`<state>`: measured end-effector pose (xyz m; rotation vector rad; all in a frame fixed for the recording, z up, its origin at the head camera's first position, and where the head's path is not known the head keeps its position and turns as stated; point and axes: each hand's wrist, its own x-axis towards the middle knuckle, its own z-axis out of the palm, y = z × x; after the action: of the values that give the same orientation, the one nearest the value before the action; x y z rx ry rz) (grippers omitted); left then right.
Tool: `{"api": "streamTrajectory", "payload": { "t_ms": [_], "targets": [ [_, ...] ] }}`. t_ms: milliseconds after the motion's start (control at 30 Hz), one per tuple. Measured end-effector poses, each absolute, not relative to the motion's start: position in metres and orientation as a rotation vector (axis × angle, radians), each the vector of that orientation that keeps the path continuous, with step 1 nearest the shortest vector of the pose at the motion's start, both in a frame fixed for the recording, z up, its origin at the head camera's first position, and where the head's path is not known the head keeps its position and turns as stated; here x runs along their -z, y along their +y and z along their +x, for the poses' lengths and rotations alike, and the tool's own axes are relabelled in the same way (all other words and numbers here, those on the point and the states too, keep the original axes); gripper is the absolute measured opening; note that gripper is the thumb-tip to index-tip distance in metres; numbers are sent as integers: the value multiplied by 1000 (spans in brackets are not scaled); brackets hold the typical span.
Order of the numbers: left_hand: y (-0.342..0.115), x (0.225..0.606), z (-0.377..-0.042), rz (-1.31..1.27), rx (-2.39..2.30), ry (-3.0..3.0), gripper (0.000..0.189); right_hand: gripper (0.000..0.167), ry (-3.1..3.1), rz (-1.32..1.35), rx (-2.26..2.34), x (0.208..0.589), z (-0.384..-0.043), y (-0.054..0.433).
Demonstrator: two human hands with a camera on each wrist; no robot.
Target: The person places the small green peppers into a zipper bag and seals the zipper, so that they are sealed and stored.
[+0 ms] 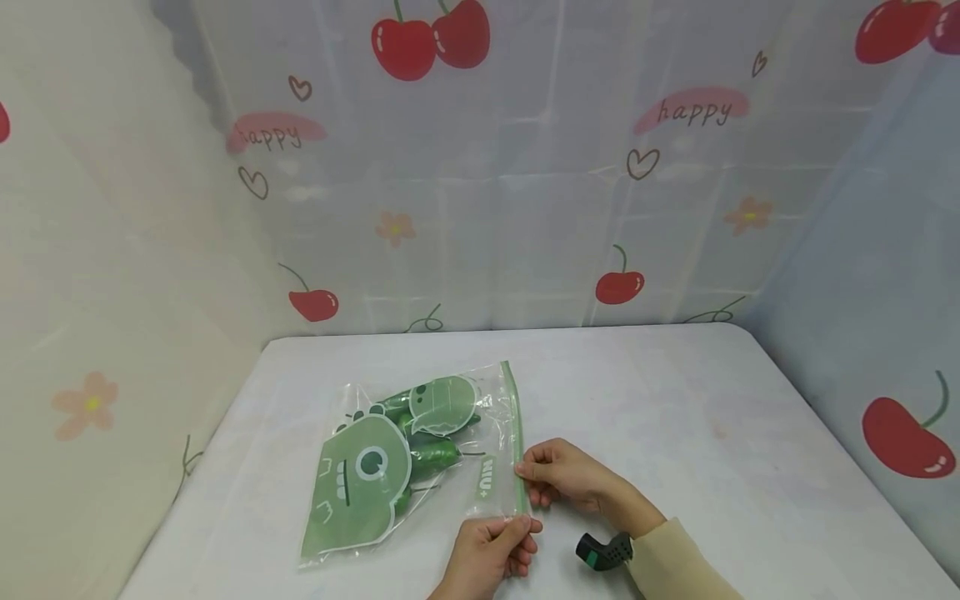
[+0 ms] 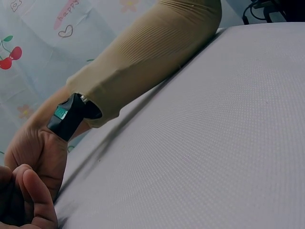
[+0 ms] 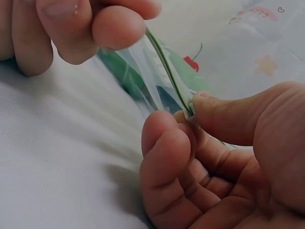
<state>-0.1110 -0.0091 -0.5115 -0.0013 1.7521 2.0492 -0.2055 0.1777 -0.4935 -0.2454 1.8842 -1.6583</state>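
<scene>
A clear zip bag (image 1: pixel 352 492) with green cartoon-monster prints lies on the table in the head view, its green zip strip (image 1: pixel 516 417) towards the right. Inside it show several green peppers (image 1: pixel 435 456), partly covered by the prints. My left hand (image 1: pixel 483 554) pinches the near end of the strip between thumb and fingers. A little farther along, my right hand (image 1: pixel 570 475) pinches the same edge. The right wrist view shows that thumb (image 3: pixel 228 117) pressing the strip against curled fingers. In the left wrist view, only a few left-hand fingers (image 2: pixel 38 195) appear, low in the corner.
A white cloth covers the table (image 1: pixel 675 417). Patterned curtains (image 1: pixel 510 167) with cherries and hearts stand behind and at both sides. The right wrist wears a black device (image 1: pixel 603 552) by the beige sleeve (image 1: pixel 678 567). Dark cables (image 2: pixel 257 12) hang beyond the table.
</scene>
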Motion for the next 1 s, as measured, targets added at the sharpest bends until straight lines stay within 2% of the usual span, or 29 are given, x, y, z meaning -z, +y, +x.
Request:
{"api": "streamTrajectory", "payload": {
  "t_ms": [1000],
  "targets": [
    [-9,515,-111,-8,-2048,1751,37,25,1890,-247,1670,497,-223,182]
  ]
}}
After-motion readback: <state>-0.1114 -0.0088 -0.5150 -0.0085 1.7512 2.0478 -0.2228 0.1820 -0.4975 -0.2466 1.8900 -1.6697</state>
